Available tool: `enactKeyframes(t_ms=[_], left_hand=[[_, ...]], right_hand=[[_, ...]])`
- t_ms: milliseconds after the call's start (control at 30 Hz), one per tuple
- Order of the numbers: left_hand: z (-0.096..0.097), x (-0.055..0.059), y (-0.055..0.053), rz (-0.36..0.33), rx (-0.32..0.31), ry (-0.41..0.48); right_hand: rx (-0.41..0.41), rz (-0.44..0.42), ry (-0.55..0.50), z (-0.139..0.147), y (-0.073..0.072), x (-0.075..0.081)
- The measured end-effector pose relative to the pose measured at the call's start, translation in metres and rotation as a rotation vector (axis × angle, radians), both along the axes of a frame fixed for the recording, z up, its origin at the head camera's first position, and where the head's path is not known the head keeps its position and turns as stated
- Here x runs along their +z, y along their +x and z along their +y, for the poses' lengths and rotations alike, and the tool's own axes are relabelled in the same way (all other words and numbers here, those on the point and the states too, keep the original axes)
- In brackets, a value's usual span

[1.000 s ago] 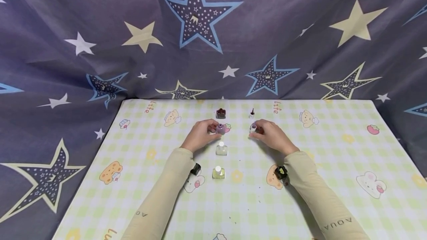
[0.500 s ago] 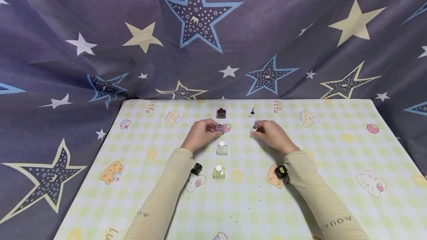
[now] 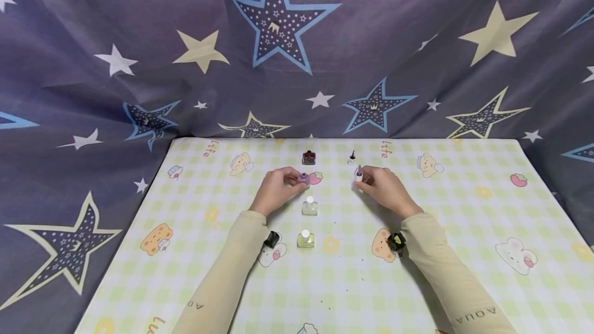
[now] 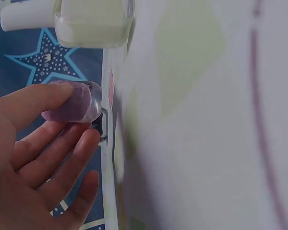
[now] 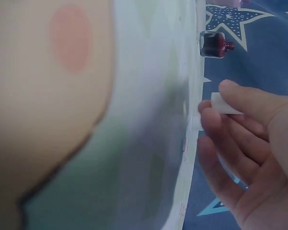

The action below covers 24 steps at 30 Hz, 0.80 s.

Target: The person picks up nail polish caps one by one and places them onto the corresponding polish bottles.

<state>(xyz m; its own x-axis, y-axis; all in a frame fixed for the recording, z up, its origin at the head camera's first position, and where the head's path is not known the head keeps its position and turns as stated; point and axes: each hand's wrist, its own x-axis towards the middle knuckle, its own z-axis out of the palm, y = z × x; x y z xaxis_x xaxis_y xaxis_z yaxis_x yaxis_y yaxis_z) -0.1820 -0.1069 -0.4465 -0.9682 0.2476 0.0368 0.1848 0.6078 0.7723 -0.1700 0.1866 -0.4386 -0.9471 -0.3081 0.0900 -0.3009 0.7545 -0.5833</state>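
Head view: counter [image 3: 343, 277] under a pale green checked cloth. Left hand [image 3: 278, 186] pinches a small purple glass bottle, neck open and upward [image 3: 303, 179], left of centre toward the far side. Right hand [image 3: 384, 185], to its right and well apart, grips a white cylindrical cap with a purple brush stem pointing up [image 3: 359, 175]. Farther off: an uncapped dark-red glass bottle [image 3: 308, 159], and right of it a white cap with a dark brush [image 3: 352, 157], standing brush up. Nearer: a clear glass bottle with white cap [image 3: 310, 206], then a yellow-green glass bottle with white cap [image 3: 306, 239].

Left wrist view: thumb on one side of the purple bottle, fingers on the other; base facing the counter, contact unclear.

Right wrist view: thumb and fingertips pinch the white cap low; brush hidden here. Whether the cap touches the cloth, cannot tell.

Judgement on handling: steady the open bottle upright so nothing spills; hold the cap by its sides, brush vertical, bristles clear of fingers and cloth; release only once its base sits flat.
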Motion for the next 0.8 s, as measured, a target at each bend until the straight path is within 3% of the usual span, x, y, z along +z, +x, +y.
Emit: enactKeyframes(t_ms=[500,800], left_hand=[[-0.004,0.008,0.014,0.052,0.008,-0.033],[-0.011,0.016,0.023,0.101,-0.008,0.028]], right_hand=[[-0.004,0.026,-0.010,0.007,0.010,0.008],[-0.002,0.105,0.003,0.010,0.022,0.019]])
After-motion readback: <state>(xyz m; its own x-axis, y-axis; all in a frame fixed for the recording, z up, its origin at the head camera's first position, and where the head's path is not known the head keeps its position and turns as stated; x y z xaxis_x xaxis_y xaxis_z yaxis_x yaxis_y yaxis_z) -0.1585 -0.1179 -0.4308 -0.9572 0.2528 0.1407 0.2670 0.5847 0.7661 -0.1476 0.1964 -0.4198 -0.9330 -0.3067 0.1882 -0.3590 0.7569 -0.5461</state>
